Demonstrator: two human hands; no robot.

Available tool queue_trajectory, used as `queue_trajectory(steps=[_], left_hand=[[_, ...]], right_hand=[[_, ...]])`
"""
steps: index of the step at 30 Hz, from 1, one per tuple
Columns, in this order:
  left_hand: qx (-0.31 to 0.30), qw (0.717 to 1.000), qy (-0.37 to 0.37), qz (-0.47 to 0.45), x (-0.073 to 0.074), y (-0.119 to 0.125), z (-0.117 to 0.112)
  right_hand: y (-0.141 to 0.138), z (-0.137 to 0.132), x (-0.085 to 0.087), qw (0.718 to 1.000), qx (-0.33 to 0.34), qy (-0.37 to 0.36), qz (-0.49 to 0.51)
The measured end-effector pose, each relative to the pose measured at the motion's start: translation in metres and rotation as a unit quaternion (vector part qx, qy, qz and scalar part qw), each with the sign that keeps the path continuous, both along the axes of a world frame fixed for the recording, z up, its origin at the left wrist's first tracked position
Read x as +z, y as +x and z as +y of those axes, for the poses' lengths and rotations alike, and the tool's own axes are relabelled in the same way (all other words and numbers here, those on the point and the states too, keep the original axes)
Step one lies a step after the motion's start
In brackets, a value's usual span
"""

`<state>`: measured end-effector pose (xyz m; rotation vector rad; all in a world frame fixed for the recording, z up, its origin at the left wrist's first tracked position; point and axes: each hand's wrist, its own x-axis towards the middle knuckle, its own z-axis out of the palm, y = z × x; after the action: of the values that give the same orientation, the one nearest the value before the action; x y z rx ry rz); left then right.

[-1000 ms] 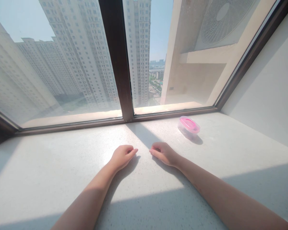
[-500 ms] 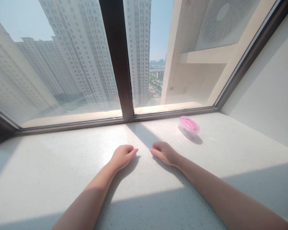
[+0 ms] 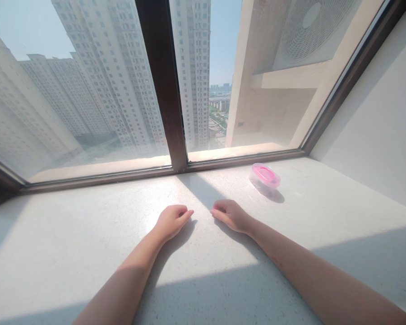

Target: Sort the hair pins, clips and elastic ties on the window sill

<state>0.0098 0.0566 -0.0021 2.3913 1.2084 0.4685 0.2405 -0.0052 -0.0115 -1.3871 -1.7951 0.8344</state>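
My left hand [image 3: 172,221] rests on the pale speckled windowsill [image 3: 88,234], its fingers curled in and the thumb pointing to the right. Facing it across a small gap, my right hand [image 3: 232,215] lies on the same surface, likewise loosely closed. I see nothing held in either hand. Beyond my right hand, near the window, sits a small clear plastic food container with a pink lid [image 3: 265,175]. It stands apart from both hands, closer to the right one.
A dark window frame [image 3: 178,166] runs along the back of the sill, with a thick upright post in the middle. A white wall [image 3: 375,117] closes off the right side. Tall buildings and an air conditioner unit [image 3: 311,27] show outside the glass.
Both hands and the container keep their places. Only the view has shifted very slightly.
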Motion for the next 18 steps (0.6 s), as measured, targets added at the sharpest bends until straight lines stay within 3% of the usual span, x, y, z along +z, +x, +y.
queue_trajectory(steps=[18], left_hand=[[-0.004, 1.000, 0.005, -0.006, -0.0005, 0.0000, 0.0002]], right_hand=[[0.0003, -0.0008, 0.0022, 1.000, 0.000, 0.017, -0.024]])
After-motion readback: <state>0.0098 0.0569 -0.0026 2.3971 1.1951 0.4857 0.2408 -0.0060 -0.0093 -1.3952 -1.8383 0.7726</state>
